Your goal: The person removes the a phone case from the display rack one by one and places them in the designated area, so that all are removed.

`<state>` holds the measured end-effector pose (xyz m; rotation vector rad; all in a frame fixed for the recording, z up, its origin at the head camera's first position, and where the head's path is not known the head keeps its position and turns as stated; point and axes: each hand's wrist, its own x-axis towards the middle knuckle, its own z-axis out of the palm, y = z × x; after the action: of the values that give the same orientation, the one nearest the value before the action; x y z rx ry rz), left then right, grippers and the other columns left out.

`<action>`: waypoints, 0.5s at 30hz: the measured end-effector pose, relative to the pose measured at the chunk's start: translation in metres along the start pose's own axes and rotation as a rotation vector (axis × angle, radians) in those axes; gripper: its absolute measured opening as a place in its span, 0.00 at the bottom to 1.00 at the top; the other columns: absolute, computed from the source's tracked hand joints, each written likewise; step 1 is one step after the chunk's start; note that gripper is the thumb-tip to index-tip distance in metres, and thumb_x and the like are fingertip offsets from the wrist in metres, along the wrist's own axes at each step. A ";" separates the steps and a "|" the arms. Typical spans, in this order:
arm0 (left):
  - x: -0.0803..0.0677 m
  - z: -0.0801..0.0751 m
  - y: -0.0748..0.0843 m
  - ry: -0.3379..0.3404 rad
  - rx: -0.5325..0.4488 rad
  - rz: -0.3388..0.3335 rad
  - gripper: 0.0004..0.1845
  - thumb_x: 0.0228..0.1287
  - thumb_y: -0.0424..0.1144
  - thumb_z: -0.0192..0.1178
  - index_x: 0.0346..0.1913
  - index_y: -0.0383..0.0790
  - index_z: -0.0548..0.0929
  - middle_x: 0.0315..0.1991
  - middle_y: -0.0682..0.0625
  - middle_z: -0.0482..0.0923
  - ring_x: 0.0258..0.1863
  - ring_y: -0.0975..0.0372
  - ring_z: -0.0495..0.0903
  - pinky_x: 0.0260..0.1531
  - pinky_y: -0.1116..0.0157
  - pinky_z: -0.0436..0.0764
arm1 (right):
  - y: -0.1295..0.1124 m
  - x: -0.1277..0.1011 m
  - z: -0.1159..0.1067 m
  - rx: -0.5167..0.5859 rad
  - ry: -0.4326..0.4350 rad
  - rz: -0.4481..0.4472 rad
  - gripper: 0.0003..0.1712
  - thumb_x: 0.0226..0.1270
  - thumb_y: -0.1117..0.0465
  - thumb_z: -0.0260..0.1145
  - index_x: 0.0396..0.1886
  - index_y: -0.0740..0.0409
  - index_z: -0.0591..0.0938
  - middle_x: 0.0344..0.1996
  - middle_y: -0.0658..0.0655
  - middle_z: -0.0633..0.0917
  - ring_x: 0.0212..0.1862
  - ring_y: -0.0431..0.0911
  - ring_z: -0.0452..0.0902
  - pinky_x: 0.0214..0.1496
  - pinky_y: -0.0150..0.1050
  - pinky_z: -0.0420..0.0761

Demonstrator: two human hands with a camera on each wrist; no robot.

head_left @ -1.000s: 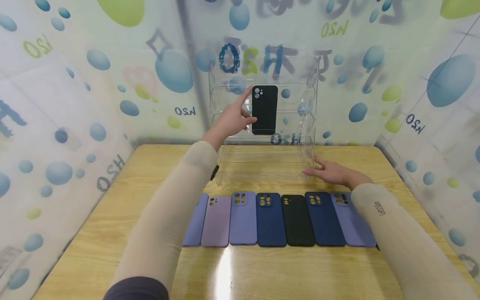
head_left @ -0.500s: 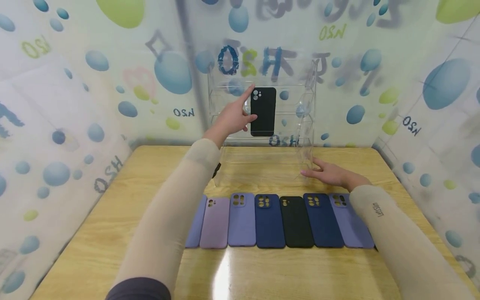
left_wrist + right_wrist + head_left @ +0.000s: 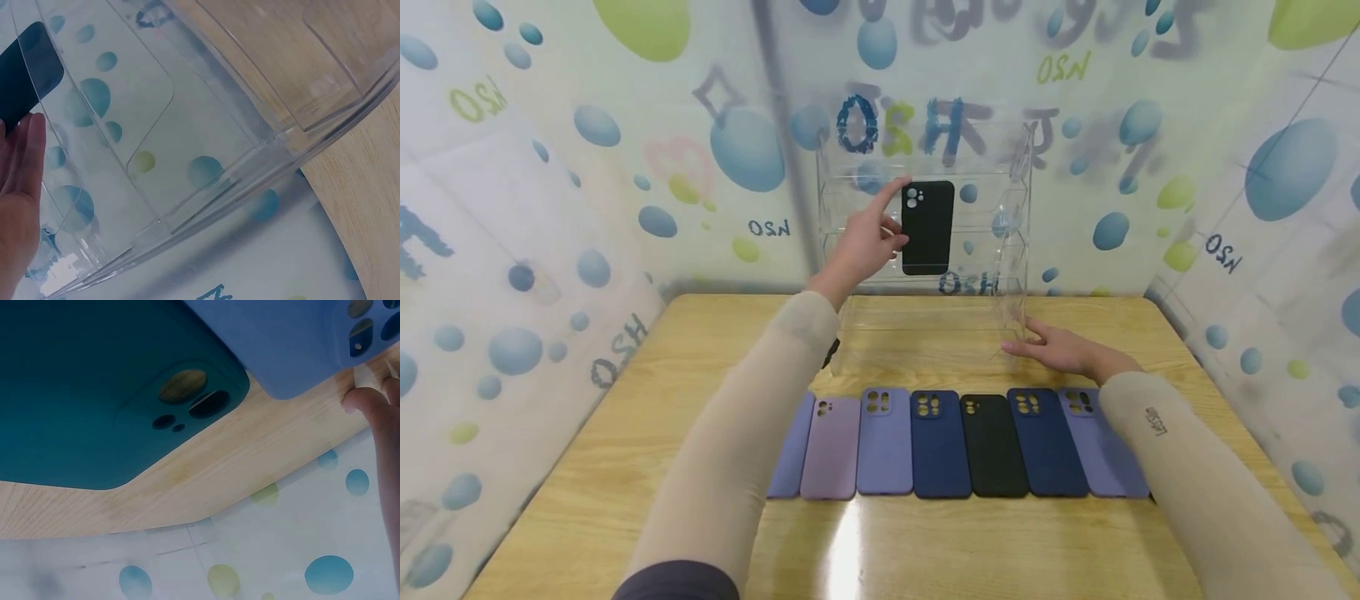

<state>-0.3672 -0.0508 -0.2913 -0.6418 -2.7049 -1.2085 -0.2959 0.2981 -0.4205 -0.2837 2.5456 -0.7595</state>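
A black phone case (image 3: pixel 928 229) stands on a tier of the clear display rack (image 3: pixel 925 317), its camera cutouts at the upper left. My left hand (image 3: pixel 867 242) is at the left side of that case: the index finger reaches its top left corner and the thumb sits by its left edge. In the left wrist view the left hand's fingers (image 3: pixel 34 150) lie along the edge of the dark case (image 3: pixel 28 72). My right hand (image 3: pixel 1063 346) is at the rack's lower right side, thumb and index finger on either side of the clear panel, pinching it.
A row of phone cases lies flat on the wooden table (image 3: pixel 625 400) before the rack: lilac (image 3: pixel 885 442), pink-purple (image 3: pixel 831 450), navy blue (image 3: pixel 942 446) and black (image 3: pixel 995 446). The right forearm (image 3: pixel 1195 467) partly covers the row's right end. A patterned wall (image 3: pixel 715 242) stands behind.
The left index finger has come lower at the case's top corner, and the thumb has drawn back to its left edge. The case leans slightly differently. The right hand stays at the rack.
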 end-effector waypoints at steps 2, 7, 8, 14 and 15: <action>0.000 0.001 0.000 0.031 0.003 0.016 0.46 0.78 0.30 0.61 0.85 0.71 0.52 0.50 0.44 0.85 0.46 0.53 0.89 0.45 0.59 0.90 | 0.001 -0.001 0.000 -0.001 -0.004 -0.008 0.63 0.76 0.22 0.50 0.89 0.57 0.36 0.81 0.74 0.62 0.83 0.73 0.53 0.80 0.75 0.59; 0.000 -0.006 0.001 0.146 -0.047 0.067 0.45 0.78 0.29 0.61 0.85 0.67 0.55 0.48 0.42 0.84 0.44 0.54 0.89 0.47 0.62 0.91 | 0.001 -0.002 0.000 -0.001 -0.005 -0.010 0.62 0.77 0.23 0.50 0.89 0.55 0.35 0.82 0.74 0.61 0.83 0.73 0.53 0.80 0.75 0.59; 0.000 -0.009 0.002 0.164 -0.066 0.078 0.45 0.77 0.28 0.61 0.85 0.67 0.55 0.48 0.41 0.84 0.45 0.54 0.89 0.47 0.62 0.91 | 0.001 -0.002 0.000 -0.001 -0.006 -0.007 0.63 0.76 0.23 0.50 0.89 0.55 0.35 0.82 0.74 0.61 0.83 0.73 0.53 0.80 0.75 0.59; -0.016 -0.031 0.004 0.211 -0.161 0.106 0.47 0.76 0.26 0.62 0.83 0.72 0.58 0.46 0.40 0.83 0.46 0.53 0.90 0.47 0.62 0.92 | 0.000 0.000 0.001 -0.004 -0.003 0.007 0.63 0.75 0.21 0.50 0.89 0.53 0.35 0.82 0.74 0.60 0.83 0.73 0.53 0.80 0.75 0.58; -0.020 -0.034 0.003 0.217 -0.176 0.109 0.47 0.75 0.26 0.62 0.83 0.73 0.58 0.45 0.40 0.83 0.45 0.53 0.90 0.46 0.62 0.92 | 0.000 0.000 0.001 -0.007 -0.001 0.007 0.63 0.75 0.21 0.50 0.89 0.54 0.35 0.82 0.75 0.60 0.83 0.73 0.53 0.80 0.75 0.59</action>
<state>-0.3504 -0.0807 -0.2716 -0.6291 -2.3754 -1.4088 -0.2954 0.2975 -0.4217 -0.2772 2.5471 -0.7482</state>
